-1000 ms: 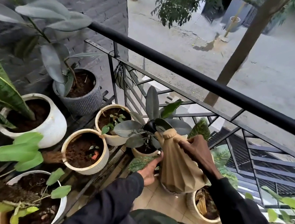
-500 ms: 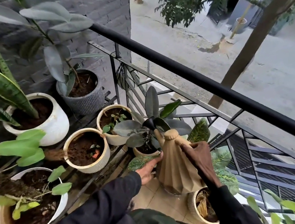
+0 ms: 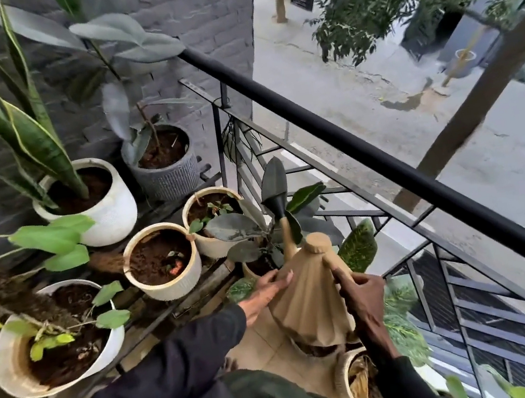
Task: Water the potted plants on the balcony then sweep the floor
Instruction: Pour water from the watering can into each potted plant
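Observation:
I hold a tan, ribbed, cone-shaped watering can [image 3: 305,299] with both hands above the tiled floor. My left hand [image 3: 263,294] lies flat against its left side; my right hand [image 3: 362,293] grips its right side. Its thin spout with a black nozzle [image 3: 278,208] points up and away, over a dark-leaved plant [image 3: 241,228] in a small pot by the railing. Cream pots with soil [image 3: 160,262] [image 3: 213,222] stand on a slatted rack to the left. No water is visible.
A black railing [image 3: 368,153] runs diagonally on the right, with the street below. A white pot with a snake plant [image 3: 98,202], a grey ribbed pot [image 3: 165,166] and a large cream pot [image 3: 52,341] crowd the rack. Another pot [image 3: 357,377] sits beneath the can.
The watering can has risen slightly and its black-tipped spout now shows above the dark-leaved plant. My view has shifted a little right and down.

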